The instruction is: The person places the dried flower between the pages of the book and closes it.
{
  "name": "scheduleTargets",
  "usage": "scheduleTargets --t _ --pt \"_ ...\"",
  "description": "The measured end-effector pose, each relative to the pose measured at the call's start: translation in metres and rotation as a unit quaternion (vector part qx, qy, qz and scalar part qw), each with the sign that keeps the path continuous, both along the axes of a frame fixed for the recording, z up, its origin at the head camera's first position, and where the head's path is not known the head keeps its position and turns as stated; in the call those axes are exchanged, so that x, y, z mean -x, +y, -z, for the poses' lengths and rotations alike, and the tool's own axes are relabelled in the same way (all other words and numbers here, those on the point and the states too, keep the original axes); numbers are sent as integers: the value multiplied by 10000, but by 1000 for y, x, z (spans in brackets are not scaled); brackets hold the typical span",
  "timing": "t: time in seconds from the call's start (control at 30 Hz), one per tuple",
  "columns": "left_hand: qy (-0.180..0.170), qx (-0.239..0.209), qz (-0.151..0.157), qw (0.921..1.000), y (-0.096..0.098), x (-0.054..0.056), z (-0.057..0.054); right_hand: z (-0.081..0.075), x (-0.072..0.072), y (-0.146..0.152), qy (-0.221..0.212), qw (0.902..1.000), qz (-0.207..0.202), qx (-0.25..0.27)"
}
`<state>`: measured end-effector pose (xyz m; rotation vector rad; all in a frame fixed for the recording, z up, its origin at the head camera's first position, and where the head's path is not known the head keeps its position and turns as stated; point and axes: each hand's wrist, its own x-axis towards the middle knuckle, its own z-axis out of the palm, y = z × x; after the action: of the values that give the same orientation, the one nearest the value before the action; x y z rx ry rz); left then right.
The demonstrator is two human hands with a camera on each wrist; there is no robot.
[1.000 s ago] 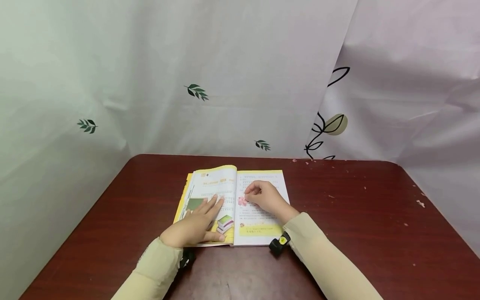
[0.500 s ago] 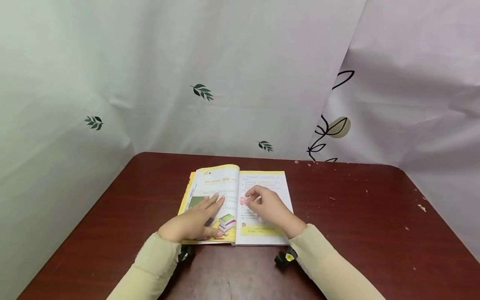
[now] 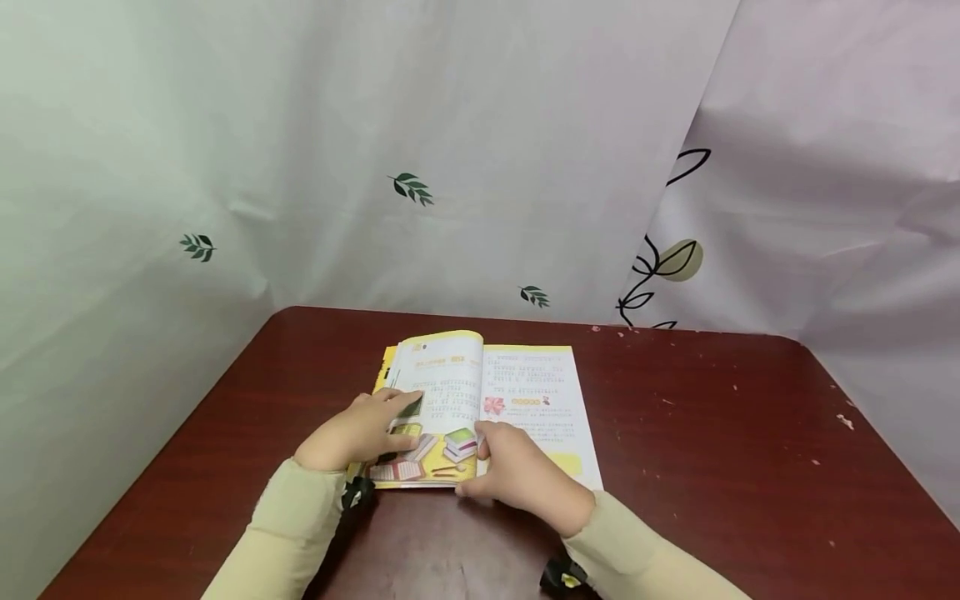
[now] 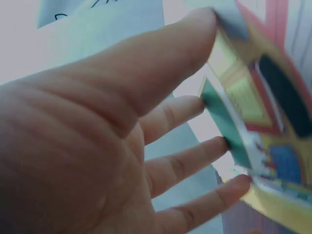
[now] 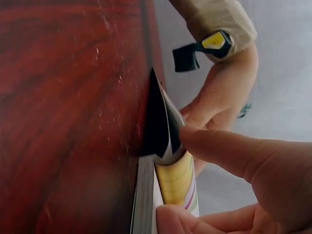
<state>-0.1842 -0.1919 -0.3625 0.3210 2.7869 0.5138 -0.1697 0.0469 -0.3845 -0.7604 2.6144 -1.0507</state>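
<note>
An open book lies on the table, its left page (image 3: pixel 446 379) bowed up toward the spine and its right page (image 3: pixel 532 371) flatter. My left hand (image 3: pixel 358 433) rests on the left page's outer side, fingers spread; in the left wrist view its fingertips meet the printed green board (image 4: pixel 225 122). At the lower end of the spine is my right hand (image 3: pixel 517 471), thumb and forefinger apart. Its thumb (image 5: pixel 214 146) reaches the curled lower edge of the left pages in the right wrist view, while a fingertip (image 5: pixel 168 217) presses beside the spine.
The dark red table (image 3: pixel 697 433) extends around the book, with pale chips near its right side. A white curtain (image 3: pixel 465 167) with leaf prints hangs behind it. Black wrist cameras (image 3: pixel 561 575) sit under the sleeves.
My right hand has left the pink flower on the right page and come nearer, down to the foot of the spine. My left hand has slid left, uncovering more of the left page's picture.
</note>
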Motion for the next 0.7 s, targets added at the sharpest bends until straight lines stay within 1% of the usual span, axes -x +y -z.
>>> scheduleTargets --t 0.13,0.2,0.3,0.4,0.53,0.6,0.7 --pt "-1 67 24 10000 -4 2 -4 -1 -5 -5 96 9995 13 -317" --pt "-5 1 19 10000 -6 2 -7 1 -7 -7 183 9986 83 -497" --pt "2 -91 -46 9999 -9 3 -9 2 -9 -11 386 9974 119 -605" --pt "31 -70 -180 9998 -13 3 -9 2 -10 -11 682 9953 112 -678" --pt "94 2 -448 9990 -20 4 -11 3 -9 -11 861 9935 85 -740" --pt "94 -74 -617 9980 -24 5 -12 4 -9 -11 908 9930 41 -758" --pt "101 -218 -850 9961 -31 7 -13 5 -9 -11 1096 9909 -46 -774"
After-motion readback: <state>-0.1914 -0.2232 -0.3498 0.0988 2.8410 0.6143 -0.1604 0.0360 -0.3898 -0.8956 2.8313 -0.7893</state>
